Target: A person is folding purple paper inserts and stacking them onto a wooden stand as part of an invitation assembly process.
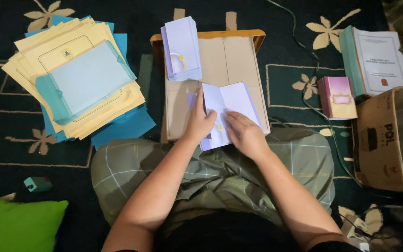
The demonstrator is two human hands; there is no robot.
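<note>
A pale lavender card (232, 100) lies half-folded on a flat piece of brown cardboard (229, 60) that rests over my lap. My left hand (199, 122) presses down on the card's left part with the fingers together. My right hand (244, 133) lies flat on its lower middle, over the fold. A small yellow ornament shows on the card between the two hands. A stack of the same lavender cards (181, 49) sits at the cardboard's far left corner.
A fanned pile of cream, blue and teal sheets (78, 79) lies to the left on the dark floral rug. A pink booklet stack (337, 97), a grey-covered book (378, 58) and a cardboard box (388, 140) sit to the right. A green cushion (17, 224) is at the lower left.
</note>
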